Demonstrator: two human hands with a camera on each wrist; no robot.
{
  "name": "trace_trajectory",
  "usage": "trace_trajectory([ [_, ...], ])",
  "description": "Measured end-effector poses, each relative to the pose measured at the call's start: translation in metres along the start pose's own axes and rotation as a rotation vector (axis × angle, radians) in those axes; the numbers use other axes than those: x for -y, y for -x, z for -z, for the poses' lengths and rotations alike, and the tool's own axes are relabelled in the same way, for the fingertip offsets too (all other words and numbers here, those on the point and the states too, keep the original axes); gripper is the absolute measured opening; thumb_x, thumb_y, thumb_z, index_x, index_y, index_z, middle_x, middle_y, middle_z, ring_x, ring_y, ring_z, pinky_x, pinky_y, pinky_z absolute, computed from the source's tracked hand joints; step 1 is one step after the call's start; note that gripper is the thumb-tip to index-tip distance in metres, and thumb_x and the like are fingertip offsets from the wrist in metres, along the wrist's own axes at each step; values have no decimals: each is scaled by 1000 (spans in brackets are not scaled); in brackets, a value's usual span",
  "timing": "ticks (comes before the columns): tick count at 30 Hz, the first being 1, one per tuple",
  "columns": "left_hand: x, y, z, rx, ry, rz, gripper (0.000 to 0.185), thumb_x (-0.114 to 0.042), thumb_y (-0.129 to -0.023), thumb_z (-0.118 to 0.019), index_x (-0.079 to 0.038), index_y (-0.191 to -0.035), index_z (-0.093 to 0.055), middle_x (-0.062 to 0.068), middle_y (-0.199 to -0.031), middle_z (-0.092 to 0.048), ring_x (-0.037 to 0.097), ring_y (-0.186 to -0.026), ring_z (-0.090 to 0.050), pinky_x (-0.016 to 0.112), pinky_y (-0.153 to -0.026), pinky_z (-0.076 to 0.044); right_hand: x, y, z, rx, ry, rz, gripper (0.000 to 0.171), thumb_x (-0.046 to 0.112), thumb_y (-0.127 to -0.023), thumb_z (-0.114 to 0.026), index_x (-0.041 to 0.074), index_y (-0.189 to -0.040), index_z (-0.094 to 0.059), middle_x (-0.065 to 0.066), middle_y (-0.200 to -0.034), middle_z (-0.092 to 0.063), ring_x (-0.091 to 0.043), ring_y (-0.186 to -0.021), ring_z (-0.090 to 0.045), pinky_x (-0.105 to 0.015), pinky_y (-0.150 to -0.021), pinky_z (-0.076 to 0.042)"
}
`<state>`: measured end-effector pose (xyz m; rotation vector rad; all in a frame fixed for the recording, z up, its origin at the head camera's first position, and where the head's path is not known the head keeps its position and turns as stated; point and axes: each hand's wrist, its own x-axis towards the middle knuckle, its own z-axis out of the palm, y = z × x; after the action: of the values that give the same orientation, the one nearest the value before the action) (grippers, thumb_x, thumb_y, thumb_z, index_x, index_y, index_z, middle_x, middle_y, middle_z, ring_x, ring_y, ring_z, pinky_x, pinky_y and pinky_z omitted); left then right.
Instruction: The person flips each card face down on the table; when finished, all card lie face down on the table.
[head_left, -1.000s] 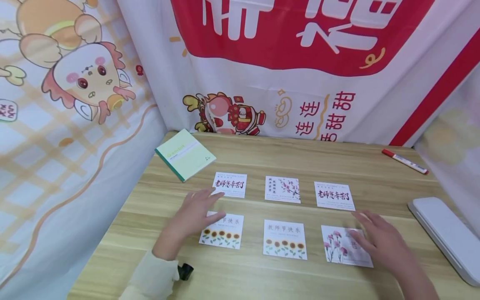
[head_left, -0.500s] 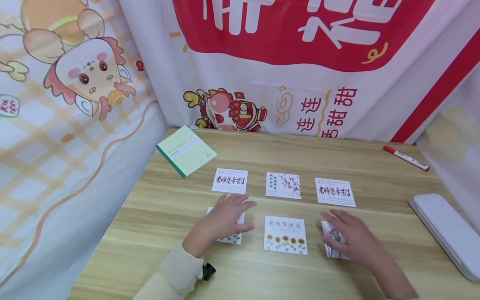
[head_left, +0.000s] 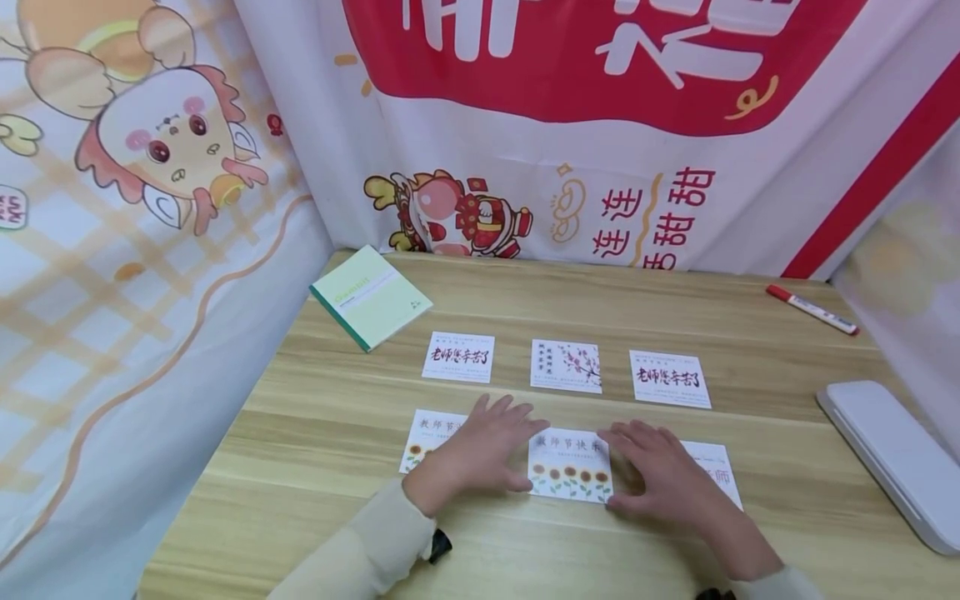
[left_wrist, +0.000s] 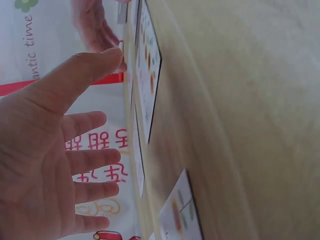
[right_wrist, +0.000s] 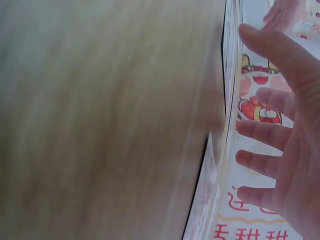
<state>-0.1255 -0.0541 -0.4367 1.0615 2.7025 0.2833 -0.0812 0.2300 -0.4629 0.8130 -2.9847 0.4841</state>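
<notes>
Between both spread hands, left hand [head_left: 480,450], right hand [head_left: 660,475], square white sunflower card [head_left: 570,467], lying flat on wooden table [head_left: 750,333].

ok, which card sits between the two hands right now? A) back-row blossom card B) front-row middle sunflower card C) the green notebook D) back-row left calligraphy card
B: the left hand and right hand flank the middle sunflower card in the front row, fingers spread flat at its side edges.
</notes>
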Motion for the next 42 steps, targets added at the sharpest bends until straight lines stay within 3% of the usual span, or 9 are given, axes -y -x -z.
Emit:
trace_trajectory([
  [8,-10,-2,-8,53,-13,-5,88,-55,-69,-71,-31,-144,-30,7,-148,-27,34,-135,-18,55,-106,-7,8,-6,-3,69,1,-17,87,56,-65,-73,21,-138,-44,-8,-138,-44,-34,-128,-34,-57,-103,-18],
  [21,-10,-7,-16,86,-30,-2,93,-52,-68,-73,-32,-146,-25,7,-149,-26,33,-136,-18,53,-107,-6,9,-9,-6,120,5,-40,87,52,-64,-76,24,-140,-42,-7,-139,-42,-33,-129,-33,-58,-102,-19],
  [30,-11,-8,-14,80,-37,-10,93,-51,-68,-75,-29,-145,-28,3,-143,-36,30,-132,-26,54,-106,-10,10,-9,-6,126,-16,-54,85,49,-65,-77,23,-139,-42,-5,-134,-47,-30,-126,-37,-57,-102,-22],
  [42,-10,-10,-17,61,-46,-29,95,-52,-68,-74,-27,-146,-26,5,-141,-38,28,-131,-30,54,-106,-11,10,-9,-7,111,-26,-42,85,47,-65,-77,21,-138,-44,-5,-133,-48,-29,-124,-40,-54,-102,-24],
])
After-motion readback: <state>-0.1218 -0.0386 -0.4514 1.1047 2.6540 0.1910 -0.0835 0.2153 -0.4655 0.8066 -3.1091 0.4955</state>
